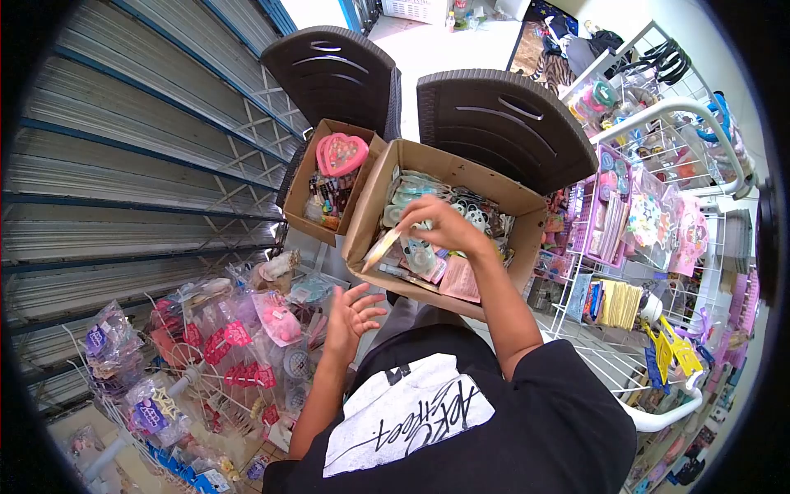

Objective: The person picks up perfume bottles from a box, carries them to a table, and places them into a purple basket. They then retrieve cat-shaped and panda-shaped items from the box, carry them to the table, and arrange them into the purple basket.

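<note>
My right hand [440, 224] pinches a flat, narrow packet [382, 249], pale with yellowish edges, over the left side of a large cardboard box [374, 185]. What the packet contains I cannot make out. Below it, outside the box, my left hand [354, 313] is empty, palm up and fingers spread. Inside the box lie clear-wrapped pieces, panda-faced items [476, 217] and a pink packet [459, 280] near the front wall; my right hand and forearm hide part of the contents.
A smaller cardboard box [296, 193] with a pink heart-shaped case [341, 155] stands at the left. Two dark chairs [333, 74] are behind the boxes. A rack of bagged accessories [226, 342] is lower left; a white wire rack [658, 111] with goods lines the right.
</note>
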{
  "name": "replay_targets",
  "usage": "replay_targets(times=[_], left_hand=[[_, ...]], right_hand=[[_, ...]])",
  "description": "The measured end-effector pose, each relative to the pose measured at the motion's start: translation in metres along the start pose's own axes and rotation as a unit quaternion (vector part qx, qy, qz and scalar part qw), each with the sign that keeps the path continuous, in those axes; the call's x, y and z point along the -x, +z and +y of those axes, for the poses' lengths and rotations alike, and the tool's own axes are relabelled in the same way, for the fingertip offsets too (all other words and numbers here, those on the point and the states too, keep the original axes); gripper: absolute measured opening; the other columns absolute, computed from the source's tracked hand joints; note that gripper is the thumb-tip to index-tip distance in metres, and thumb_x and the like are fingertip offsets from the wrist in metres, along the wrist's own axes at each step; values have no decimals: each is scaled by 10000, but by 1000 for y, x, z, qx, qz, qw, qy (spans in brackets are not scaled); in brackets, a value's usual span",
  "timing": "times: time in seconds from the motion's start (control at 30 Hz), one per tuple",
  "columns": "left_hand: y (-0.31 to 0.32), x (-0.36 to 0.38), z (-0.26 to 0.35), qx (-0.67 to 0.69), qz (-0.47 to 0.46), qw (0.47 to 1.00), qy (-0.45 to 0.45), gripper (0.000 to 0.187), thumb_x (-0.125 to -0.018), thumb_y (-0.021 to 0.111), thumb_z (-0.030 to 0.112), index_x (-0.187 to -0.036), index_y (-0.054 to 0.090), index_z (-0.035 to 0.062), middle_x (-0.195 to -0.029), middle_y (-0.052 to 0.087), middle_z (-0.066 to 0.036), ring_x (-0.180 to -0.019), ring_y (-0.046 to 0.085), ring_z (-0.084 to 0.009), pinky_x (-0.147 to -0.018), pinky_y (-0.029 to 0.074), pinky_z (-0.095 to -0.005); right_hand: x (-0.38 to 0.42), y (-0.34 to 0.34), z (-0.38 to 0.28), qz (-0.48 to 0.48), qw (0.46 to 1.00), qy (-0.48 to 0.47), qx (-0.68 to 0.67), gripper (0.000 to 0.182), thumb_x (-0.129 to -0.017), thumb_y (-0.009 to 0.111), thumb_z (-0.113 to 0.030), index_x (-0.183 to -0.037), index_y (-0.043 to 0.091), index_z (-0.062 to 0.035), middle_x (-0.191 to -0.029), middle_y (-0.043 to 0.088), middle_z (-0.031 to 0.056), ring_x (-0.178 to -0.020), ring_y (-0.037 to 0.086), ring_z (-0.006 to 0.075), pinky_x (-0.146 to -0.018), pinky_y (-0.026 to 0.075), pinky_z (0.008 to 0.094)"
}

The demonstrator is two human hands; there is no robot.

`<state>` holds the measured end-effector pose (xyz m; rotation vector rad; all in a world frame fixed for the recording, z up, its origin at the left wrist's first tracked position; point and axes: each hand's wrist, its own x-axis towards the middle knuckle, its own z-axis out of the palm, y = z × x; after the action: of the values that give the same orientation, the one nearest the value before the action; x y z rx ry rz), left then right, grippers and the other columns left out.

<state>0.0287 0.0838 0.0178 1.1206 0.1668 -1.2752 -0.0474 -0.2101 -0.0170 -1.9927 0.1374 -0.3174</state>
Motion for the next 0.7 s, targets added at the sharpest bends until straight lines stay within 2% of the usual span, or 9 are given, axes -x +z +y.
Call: replay_targets(times=[0.03, 0.1, 0.17, 0.23, 0.27, 0.3, 0.37, 0.43, 0.7], left_hand=[[5, 0, 7, 0, -1, 1000, -1, 618, -1023, 358, 527, -1312, 478, -7, -1144, 650, -202, -913, 691, -207, -721, 577, -304], [12, 0, 19, 202, -83, 971, -94, 661, -1001, 373, 574, -1307, 490, 0, -1161, 651, -186, -889, 695, -203, -680, 583, -294], [-5, -1, 6, 210, -56, 973, -81, 579, -992, 474, 487, -1312, 485, 5, -1133, 660, -151, -849, 694, -187, -685, 580, -294], [-6, 0, 0, -9, 6, 1000, 5, 481, -975, 553, 340, -1325, 478, 20, -1101, 657, -98, -811, 687, -161, -591, 546, -236], [3, 7, 5, 10, 25, 1000, 2, 449, -942, 586, 213, -1329, 469, 18, -1081, 652, -91, -806, 683, -160, -605, 540, -228], [3, 10, 4, 10, 28, 1000, 4, 449, -942, 586, 213, -1329, 469, 18, -1081, 652, -91, -806, 683, -160, -605, 540, -228], [1, 17, 1, -2, 35, 999, 40, 479, -942, 590, 243, -1340, 454, 13, -1108, 645, -102, -815, 680, -165, -643, 546, -237], [-2, 21, 0, -9, 38, 998, 44, 494, -937, 595, 245, -1347, 448, 11, -1118, 641, -106, -840, 678, -170, -673, 549, -250], [-5, 29, -5, -14, 54, 997, 55, 526, -927, 602, 241, -1367, 433, 6, -1156, 627, -121, -974, 649, -182, -804, 547, -299]], right_hand=[[-6, 4, -16, -67, 994, -60, -60, 160, -795, 709, -60, -941, 750, -108, -973, 676, 50, -936, 590, 244, -840, 462, 365], [-10, 25, -35, -156, 980, -84, -89, 150, -809, 718, -93, -952, 754, -119, -971, 676, 43, -946, 590, 244, -855, 459, 357], [-11, 35, -40, -202, 968, -122, -85, 194, -805, 753, -160, -992, 747, -111, -950, 682, 23, -904, 604, 192, -827, 474, 341], [-17, 17, -24, -223, 949, 77, -211, 229, -829, 743, -186, -1030, 726, -77, -959, 697, 20, -869, 620, 127, -772, 496, 309], [-19, 20, 25, -155, 953, 119, -233, 312, -863, 715, -228, -1112, 689, -43, -985, 708, 43, -865, 634, 87, -742, 512, 282], [-25, 14, 52, -46, 951, 249, -176, 344, -875, 690, -234, -1146, 665, -23, -962, 712, 76, -857, 667, 110, -736, 526, 278], [-15, 34, 175, 239, 897, 320, 187, 393, -913, 596, -316, -1191, 645, -43, -930, 720, 165, -897, 700, 321, -809, 531, 422], [-9, 18, 189, 170, 879, 426, 127, 394, -900, 582, -362, -1194, 674, -116, -982, 707, 209, -965, 671, 392, -872, 509, 463], [25, 52, 184, 213, 886, 394, 121, 343, -839, 645, -390, -1088, 732, -171, -1005, 699, 206, -969, 665, 385, -882, 516, 446]])
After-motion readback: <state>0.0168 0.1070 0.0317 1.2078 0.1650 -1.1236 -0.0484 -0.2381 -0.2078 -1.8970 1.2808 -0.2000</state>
